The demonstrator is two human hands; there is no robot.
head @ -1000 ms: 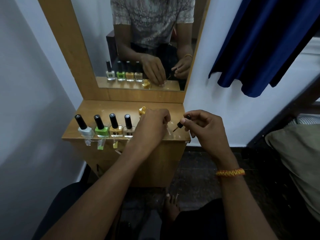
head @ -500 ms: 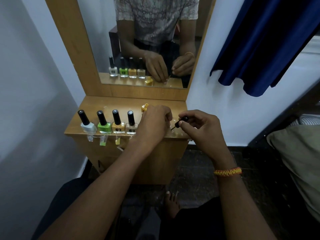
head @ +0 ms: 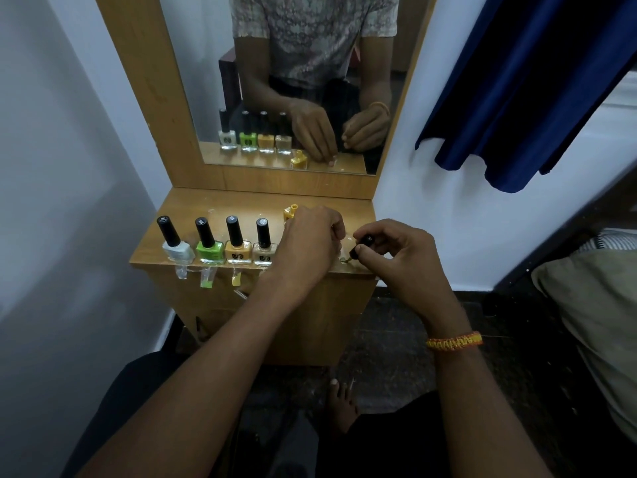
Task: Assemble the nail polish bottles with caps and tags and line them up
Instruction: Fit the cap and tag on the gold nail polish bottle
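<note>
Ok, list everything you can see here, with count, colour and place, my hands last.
capped bottles: four; pale blue, green, orange, beige; row along shelf's front edge
tags: three plainly seen, clear with colour tips, hanging below the bottles
open bottle: one, yellow, behind left hand
cap: one, black with brush, in right hand
shelf: one, wooden
mirror: one, wood-framed, above shelf
curtain: one, blue, upper right
left hand: on shelf, contents hidden
right hand: pinches cap

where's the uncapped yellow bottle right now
In the head view the yellow bottle stands toward the back of the shelf, partly hidden behind the left hand, just right of the beige bottle that ends the row.
</note>
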